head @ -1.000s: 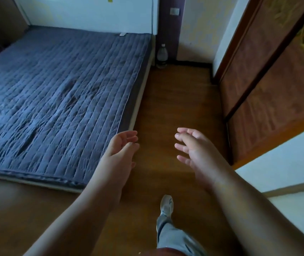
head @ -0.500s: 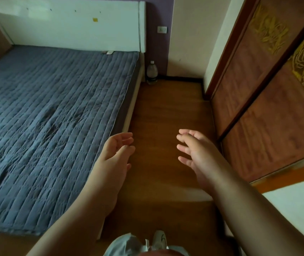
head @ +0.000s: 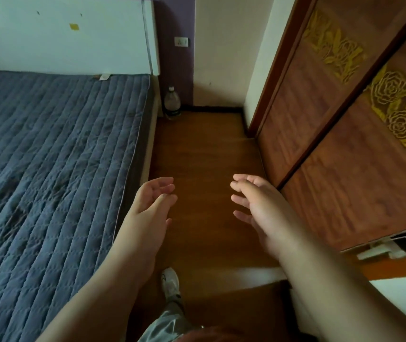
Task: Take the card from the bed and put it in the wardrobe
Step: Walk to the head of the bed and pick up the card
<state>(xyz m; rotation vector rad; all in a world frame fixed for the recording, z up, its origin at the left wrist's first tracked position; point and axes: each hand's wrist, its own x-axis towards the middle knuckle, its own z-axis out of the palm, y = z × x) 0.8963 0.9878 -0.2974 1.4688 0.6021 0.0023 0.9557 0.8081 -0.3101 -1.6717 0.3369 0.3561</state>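
A small white card (head: 104, 77) lies at the far end of the bed (head: 49, 156), against the white headboard (head: 61, 33). The bed has a blue-grey quilted cover. The wardrobe (head: 345, 144) stands on the right, its brown sliding doors carved with gold roses and pulled to. My left hand (head: 151, 203) hangs over the bed's right edge, fingers loosely curled, holding nothing. Over the wooden floor, close to the wardrobe door, my right hand (head: 256, 203) is spread and empty.
A plastic bottle (head: 172, 102) stands on the floor in the corner between the bed and the wall. A narrow strip of wooden floor (head: 204, 149) runs between bed and wardrobe. My shoe (head: 171, 282) is on it below my hands.
I have walked forward along the bed; the headboard, card and wardrobe doors are nearer. Both hands keep much the same pose, empty.
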